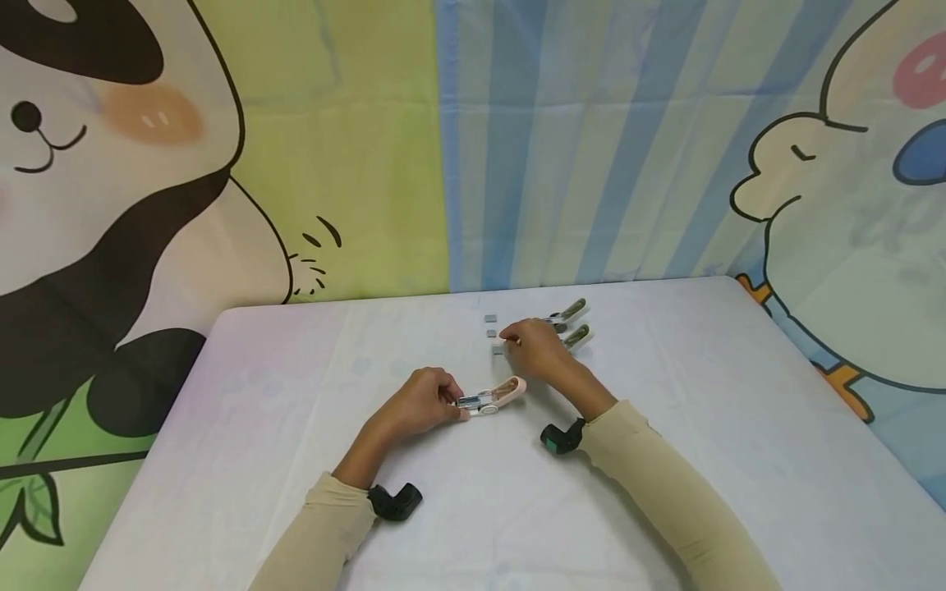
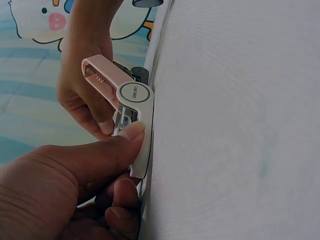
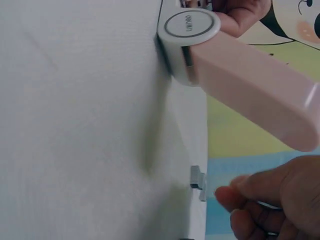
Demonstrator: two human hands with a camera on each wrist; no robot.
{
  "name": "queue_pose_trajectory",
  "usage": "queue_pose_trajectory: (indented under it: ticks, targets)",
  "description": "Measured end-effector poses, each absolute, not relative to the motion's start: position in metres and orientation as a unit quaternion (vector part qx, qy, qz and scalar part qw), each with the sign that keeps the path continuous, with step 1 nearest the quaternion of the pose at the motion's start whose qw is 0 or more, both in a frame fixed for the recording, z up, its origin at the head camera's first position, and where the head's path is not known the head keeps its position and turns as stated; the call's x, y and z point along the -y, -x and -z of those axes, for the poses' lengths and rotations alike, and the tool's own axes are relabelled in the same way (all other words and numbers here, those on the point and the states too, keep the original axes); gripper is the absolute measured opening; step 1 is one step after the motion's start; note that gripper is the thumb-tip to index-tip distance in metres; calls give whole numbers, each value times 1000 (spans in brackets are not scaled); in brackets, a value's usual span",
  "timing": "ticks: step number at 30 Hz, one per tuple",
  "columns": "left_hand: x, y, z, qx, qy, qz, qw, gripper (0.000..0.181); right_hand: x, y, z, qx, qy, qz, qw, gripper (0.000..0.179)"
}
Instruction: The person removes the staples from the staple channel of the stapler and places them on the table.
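Note:
In the head view, my left hand (image 1: 429,400) grips a pink-and-white stapler (image 1: 507,394) by its white base, just above the table. Its pink top is swung up from the base, baring the metal staple channel. The left wrist view shows my left thumb (image 2: 131,134) pressed on the side of the white base (image 2: 145,132). My right hand (image 1: 539,351) hovers beside small grey staple strips (image 1: 491,318), its fingers loosely bent. No thing shows between its fingers (image 3: 227,197) in the right wrist view, where two grey staple strips (image 3: 195,177) lie close by.
Two green staplers (image 1: 575,309) (image 1: 578,335) lie behind and to the right of my right hand, which partly hides them. A white cloth covers the table (image 1: 244,460). Behind it hangs a printed curtain (image 1: 355,180).

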State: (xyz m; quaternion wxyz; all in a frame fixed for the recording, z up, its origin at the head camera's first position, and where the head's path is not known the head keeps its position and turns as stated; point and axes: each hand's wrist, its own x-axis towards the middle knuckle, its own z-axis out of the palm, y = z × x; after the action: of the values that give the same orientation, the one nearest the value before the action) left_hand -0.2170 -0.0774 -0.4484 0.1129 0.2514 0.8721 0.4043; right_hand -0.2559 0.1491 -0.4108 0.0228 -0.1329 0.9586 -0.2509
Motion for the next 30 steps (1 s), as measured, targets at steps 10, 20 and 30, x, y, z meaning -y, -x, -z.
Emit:
queue_pose_trajectory:
  ticks: [10,20,30]
  targets:
    - [75,218,449,-877,-235,-403,117,16,-174,227,387,-900,306,280,130,29]
    - [66,217,453,-866,-256,-415,115,15,-191,218,388,-904,332,233,134,19]
    - [20,225,444,-854,-304,-409,105,14,-237,209,377,-920,295,219,136,21]
